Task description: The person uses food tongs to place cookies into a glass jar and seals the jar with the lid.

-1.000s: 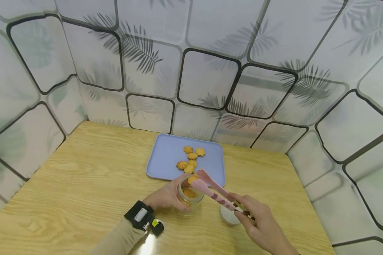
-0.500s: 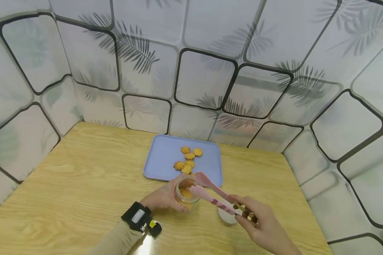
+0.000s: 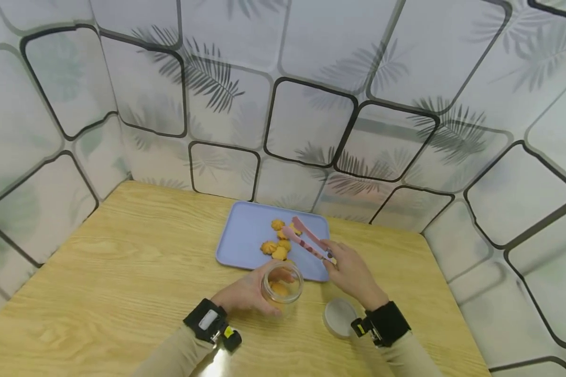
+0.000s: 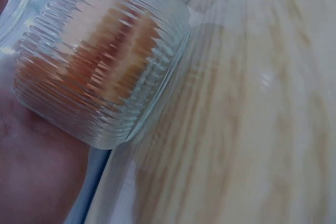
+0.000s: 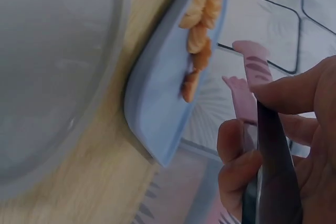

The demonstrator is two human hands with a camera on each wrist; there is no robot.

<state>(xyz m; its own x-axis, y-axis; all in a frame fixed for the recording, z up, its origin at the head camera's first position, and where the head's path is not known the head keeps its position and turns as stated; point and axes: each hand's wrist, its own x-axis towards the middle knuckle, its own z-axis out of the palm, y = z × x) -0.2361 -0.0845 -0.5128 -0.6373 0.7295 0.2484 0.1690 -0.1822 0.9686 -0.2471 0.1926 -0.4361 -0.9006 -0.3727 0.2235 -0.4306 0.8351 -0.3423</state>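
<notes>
My left hand (image 3: 250, 293) grips a clear glass jar (image 3: 283, 299) from its left side, fingers round it. Through the ribbed wall of the jar (image 4: 105, 61) in the left wrist view, several golden cookies show inside. My right hand (image 3: 351, 269) holds pink-tipped tongs (image 3: 304, 243) with thumb and fingers. The two tips stand apart over the blue tray (image 3: 245, 225), with nothing between them. Piped cookies (image 3: 280, 248) lie in a cluster on the tray, the far right one partly hidden behind the tongs. In the right wrist view the tongs (image 5: 252, 85) show dark handles.
A round whitish lid (image 3: 338, 317) lies on the wooden table (image 3: 146, 262), just right of the jar and below my right wrist. Behind the tray rises a patterned cloth wall (image 3: 226, 115), with side walls at left and right.
The cookie held in the tongs a second ago was let go at the jar. My right hand then moved the tongs forward, from the jar's mouth to over the tray. The left hand stays on the jar.
</notes>
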